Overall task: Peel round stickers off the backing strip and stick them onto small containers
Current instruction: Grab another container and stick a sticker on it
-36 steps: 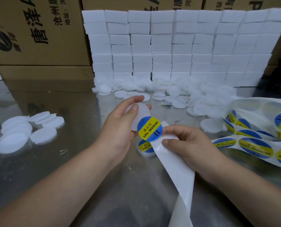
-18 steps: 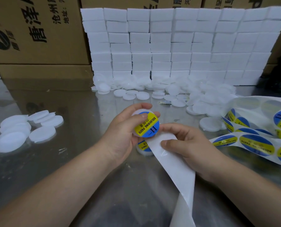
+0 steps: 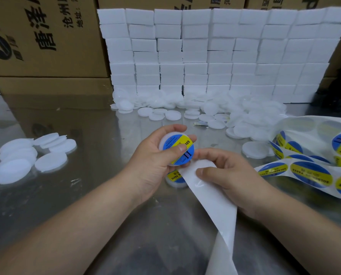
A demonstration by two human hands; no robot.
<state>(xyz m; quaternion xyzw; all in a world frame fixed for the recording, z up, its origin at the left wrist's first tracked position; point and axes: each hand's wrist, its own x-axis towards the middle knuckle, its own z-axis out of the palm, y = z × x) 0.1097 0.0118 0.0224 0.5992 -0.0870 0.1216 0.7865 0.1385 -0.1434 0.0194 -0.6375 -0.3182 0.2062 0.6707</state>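
Note:
My left hand grips a small round white container above the table, and its thumb presses on the blue-and-yellow round sticker that covers the container's top. My right hand pinches the bare white backing strip, which runs down toward the bottom edge of the view. A second labelled container lies on the table under my hands. The strip with several unpeeled stickers curls at the right.
A heap of plain white containers lies behind my hands and a smaller group at the left, on a shiny metal table. A wall of white foam blocks and cardboard boxes stand at the back.
The sticker came off the strip and now lies flat on the container. My left hand turned the container and its thumb moved onto the sticker. My right hand stayed on the strip.

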